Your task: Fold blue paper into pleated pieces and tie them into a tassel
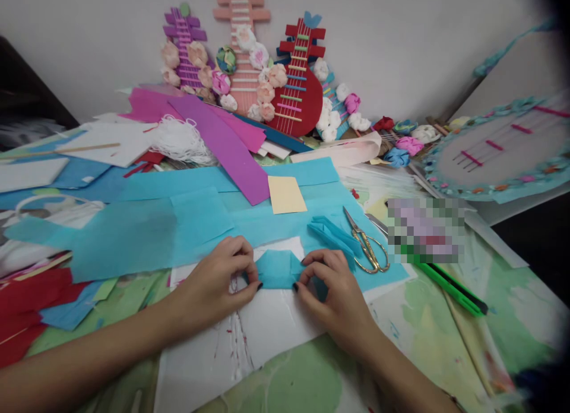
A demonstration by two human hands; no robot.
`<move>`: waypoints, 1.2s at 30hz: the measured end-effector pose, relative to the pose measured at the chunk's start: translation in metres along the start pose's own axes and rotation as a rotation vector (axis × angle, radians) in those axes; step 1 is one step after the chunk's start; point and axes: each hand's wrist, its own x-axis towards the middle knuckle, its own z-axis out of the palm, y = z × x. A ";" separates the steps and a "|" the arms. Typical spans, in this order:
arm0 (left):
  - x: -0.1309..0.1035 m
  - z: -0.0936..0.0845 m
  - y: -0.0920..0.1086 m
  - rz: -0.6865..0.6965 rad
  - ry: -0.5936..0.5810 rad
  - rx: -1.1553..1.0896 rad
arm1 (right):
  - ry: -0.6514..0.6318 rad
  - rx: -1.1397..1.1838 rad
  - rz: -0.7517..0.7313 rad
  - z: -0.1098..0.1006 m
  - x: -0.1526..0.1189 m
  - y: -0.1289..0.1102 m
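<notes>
Near the middle of the near edge of the worktop (421, 347), the person is holding a small blue piece (276, 268), which is looking like thin crepe paper. It is lying over a white sheet (272, 327), its upper corners slanting and a crease showing toward its right end. The left hand (236, 270) is pinching the left end, thumb and forefinger nearly meeting. The right hand (328, 279) is gripping the right end, its thumb at the lower corner and its forefinger a little higher, so this pinch is standing slightly wider; the other fingers of both hands are curling loosely.

In my judgement, the step in hand is shaping or folding this piece. The next move seems to be calling for even pressure from both pinches, without strong pulling, because such thin material could be tearing or losing its crease.

Toward the right edge of the worktop, gold-handled scissors (369, 249) are lying beside a bunched blue paper (333, 232), and a green cutter (452, 285) is resting farther right. Neither hand is touching these tools.
</notes>
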 end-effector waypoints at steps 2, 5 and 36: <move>0.000 0.000 -0.001 -0.002 -0.001 -0.005 | 0.000 0.004 0.003 0.000 0.000 0.000; 0.000 -0.001 -0.002 -0.010 -0.010 -0.031 | 0.009 0.009 0.009 0.000 0.000 0.000; 0.000 -0.001 0.006 -0.074 -0.056 -0.042 | 0.016 0.019 0.035 0.002 0.000 0.001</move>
